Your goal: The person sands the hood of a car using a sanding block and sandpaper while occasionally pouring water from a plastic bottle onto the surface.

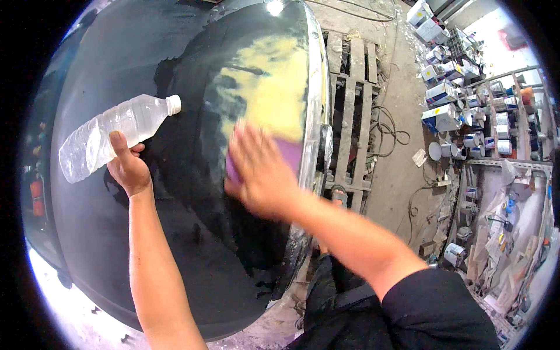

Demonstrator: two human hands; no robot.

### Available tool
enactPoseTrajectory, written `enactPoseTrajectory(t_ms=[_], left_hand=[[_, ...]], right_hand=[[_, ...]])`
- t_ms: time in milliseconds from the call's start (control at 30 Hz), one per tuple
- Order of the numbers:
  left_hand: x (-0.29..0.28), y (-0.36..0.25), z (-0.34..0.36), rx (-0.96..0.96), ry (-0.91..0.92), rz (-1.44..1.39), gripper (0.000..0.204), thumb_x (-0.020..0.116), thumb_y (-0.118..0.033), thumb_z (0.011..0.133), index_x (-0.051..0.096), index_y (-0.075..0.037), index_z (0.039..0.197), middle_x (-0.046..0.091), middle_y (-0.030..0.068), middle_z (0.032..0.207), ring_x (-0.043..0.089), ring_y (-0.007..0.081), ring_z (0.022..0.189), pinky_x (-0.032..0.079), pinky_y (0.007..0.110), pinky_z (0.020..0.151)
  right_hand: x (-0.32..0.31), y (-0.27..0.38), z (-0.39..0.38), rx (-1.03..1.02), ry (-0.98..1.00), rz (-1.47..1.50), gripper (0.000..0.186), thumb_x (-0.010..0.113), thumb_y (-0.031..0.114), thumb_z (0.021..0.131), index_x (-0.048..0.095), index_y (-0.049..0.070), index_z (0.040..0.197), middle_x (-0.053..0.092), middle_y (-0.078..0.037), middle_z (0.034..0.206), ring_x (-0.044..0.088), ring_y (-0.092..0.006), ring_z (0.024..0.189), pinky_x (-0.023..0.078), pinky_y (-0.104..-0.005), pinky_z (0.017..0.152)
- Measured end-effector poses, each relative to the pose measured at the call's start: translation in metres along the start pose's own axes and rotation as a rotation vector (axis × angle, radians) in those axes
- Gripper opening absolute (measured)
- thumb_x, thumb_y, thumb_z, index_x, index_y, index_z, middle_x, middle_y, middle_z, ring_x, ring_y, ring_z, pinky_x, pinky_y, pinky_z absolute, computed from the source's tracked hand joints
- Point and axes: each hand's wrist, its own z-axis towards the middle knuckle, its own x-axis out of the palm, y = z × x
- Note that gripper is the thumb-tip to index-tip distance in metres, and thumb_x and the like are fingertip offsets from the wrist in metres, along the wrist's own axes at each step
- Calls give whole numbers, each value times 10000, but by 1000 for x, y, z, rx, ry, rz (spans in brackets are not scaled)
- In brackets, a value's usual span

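A clear plastic bottle (137, 114) with a white cap lies tilted in my left hand (129, 169), its capped end pointing right and slightly up. My thumb is across its side, over the dark car panel (192, 262). My right hand (259, 175), a little blurred, presses flat on a purple sanding sheet (290, 153) against the panel's right part. Most of the sheet is hidden under the palm and fingers. Just beyond it spreads a patch of yellow filler (280, 87) with ragged edges. Dark, wet-looking areas surround the patch and reach toward the bottle.
Right of the panel's edge, a wooden pallet (353, 111) lies on the concrete floor (402, 192), near a loose dark hose (382, 137). Several paint cans (443, 93) and a cluttered metal rack (507, 160) line the far right. My foot (339, 195) shows beside the pallet.
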Motion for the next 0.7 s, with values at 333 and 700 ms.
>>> enactPoseTrajectory(t_ms=[333, 700], left_hand=[[-11, 5, -2, 0, -1, -1, 606, 566, -587, 961, 651, 12, 950, 638, 58, 754, 553, 118, 626, 400, 264, 609], [-18, 18, 2, -17, -36, 31, 600, 523, -584, 983, 650, -3, 911, 622, 45, 691, 531, 104, 613, 378, 263, 596]], right_hand=[[20, 50, -102, 60, 149, 91, 759, 573, 432, 918, 382, -74, 1450, 345, -295, 1536, 268, -429, 1472, 148, -523, 1219], [20, 24, 14, -69, 58, 55, 773, 555, 445, 920, 379, -100, 1439, 318, -310, 1547, 258, -441, 1473, 144, -524, 1225]])
